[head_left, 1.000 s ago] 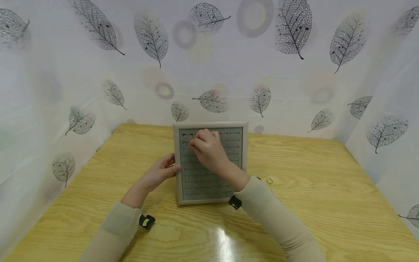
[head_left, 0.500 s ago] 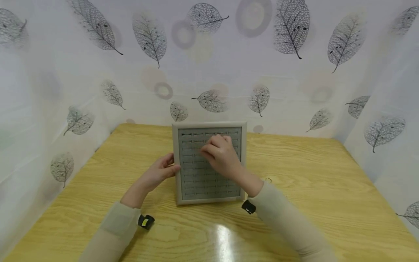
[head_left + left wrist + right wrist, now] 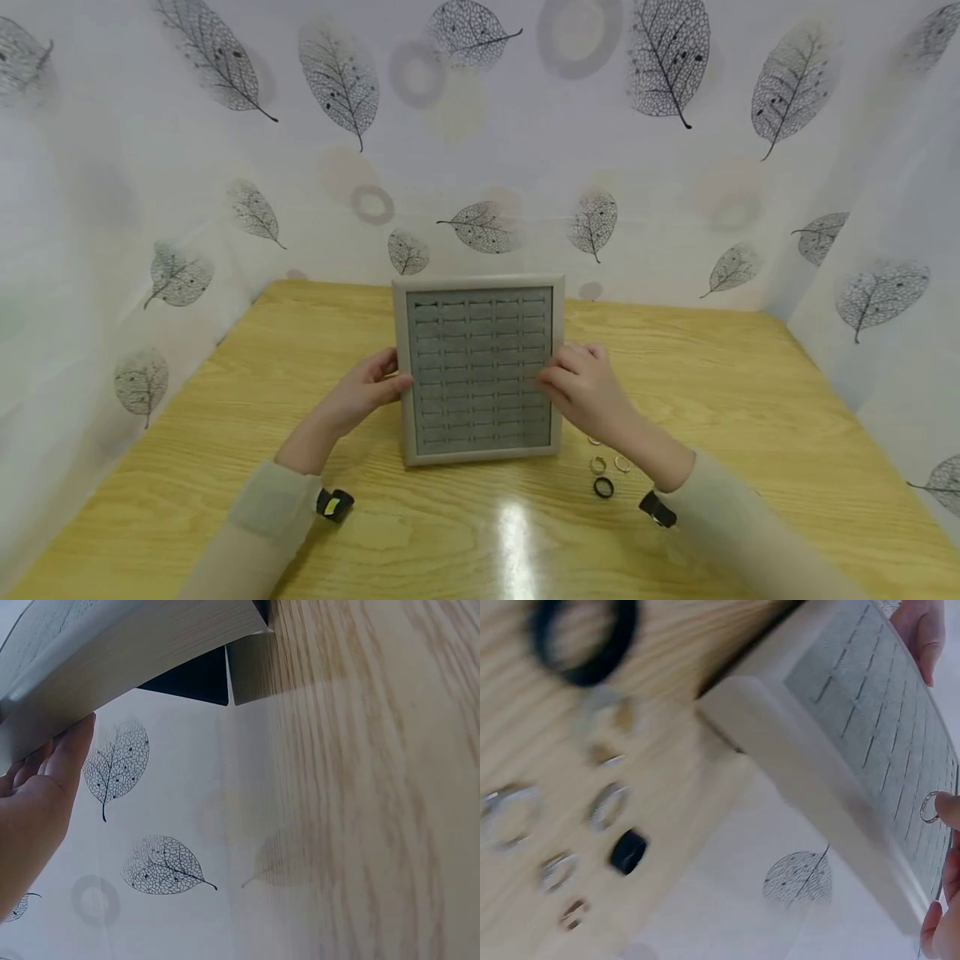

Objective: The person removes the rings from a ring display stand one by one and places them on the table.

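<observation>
A ring display board (image 3: 480,375) stands propped up on the wooden table, with a pale frame and rows of slits in grey padding. My left hand (image 3: 367,392) grips its left edge, thumb in front and fingers partly hidden behind. At the board's right edge is my right hand (image 3: 588,387). In the right wrist view, a thin silvery ring (image 3: 928,808) is pinched at the tip of the right thumb (image 3: 949,810), close to the padding. The top-left slit (image 3: 426,305) looks darker and wider than the others.
Several rings lie on the table right of the board, among them a black ring (image 3: 603,487), a gold-toned ring (image 3: 597,465) and a thin ring (image 3: 622,462). A dark support (image 3: 191,679) shows behind the board. Leaf-patterned cloth (image 3: 480,150) surrounds the table.
My right hand has moved right and down, from the board's upper part to its right edge. Rings that the right arm covered now show. The left hand keeps its grip in place.
</observation>
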A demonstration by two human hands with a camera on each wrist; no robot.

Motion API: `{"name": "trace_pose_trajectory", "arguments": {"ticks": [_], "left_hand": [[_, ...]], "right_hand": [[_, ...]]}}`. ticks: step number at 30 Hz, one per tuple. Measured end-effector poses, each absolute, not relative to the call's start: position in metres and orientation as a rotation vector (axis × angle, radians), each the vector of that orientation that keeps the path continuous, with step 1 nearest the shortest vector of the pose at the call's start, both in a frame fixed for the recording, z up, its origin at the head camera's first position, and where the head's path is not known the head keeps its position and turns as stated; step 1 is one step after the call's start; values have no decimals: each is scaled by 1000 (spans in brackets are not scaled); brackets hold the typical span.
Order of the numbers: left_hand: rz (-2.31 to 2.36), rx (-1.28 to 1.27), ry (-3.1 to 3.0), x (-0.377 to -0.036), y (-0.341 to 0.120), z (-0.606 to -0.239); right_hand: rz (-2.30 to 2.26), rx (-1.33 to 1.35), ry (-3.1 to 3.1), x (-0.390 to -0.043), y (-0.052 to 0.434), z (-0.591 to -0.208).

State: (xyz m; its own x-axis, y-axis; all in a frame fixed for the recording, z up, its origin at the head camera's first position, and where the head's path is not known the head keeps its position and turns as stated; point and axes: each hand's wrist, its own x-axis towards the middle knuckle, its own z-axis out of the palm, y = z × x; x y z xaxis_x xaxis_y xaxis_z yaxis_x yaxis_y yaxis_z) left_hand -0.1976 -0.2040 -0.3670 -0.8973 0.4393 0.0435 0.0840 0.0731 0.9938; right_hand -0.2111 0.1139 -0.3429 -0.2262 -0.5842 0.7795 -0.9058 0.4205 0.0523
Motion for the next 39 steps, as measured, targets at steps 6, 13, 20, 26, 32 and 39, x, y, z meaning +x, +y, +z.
{"name": "trace_pose_trajectory", "arguments": {"ticks": [6, 13, 20, 26, 32, 39], "left_hand": [[1899, 525, 2082, -199, -203, -368], [1906, 529, 2080, -199, -204, -367], [1912, 544, 2071, -198, -204, -367], [1899, 549, 2081, -200, -204, -367], [1907, 539, 2075, -200, -203, -367], [1913, 537, 2070, -199, -203, -368]], "right_hand": [[474, 1236, -2021, -198, 159, -357], [412, 1229, -2104, -181, 194, -372], [377, 1294, -2224, -165, 213, -382], [322, 1334, -2351, -157, 221, -387], [282, 1349, -2499, -153, 220, -387], [256, 1334, -2670, -149, 218, -389]]}}
